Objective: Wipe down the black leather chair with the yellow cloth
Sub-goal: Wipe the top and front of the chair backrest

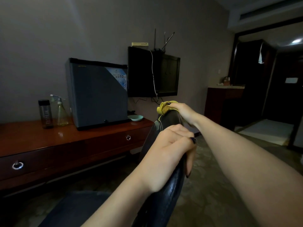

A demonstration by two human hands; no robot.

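Note:
The black leather chair (165, 199) fills the lower middle, its curved backrest edge running up and away from me and its dark seat low on the left. My left hand (170, 154) grips the top edge of the backrest, fingers curled over it. Farther along that edge, my right hand (181, 110) presses the bunched yellow cloth (164, 108) against the leather, fingers curled over the cloth.
A long wooden desk (70, 141) with ringed drawers stands to the left, carrying a dark bottle (45, 113), a spray bottle (61, 110), a mini fridge (98, 94) and a small green dish (136, 118). A dark wall cabinet (152, 72) hangs behind. Carpet and a doorway lie right.

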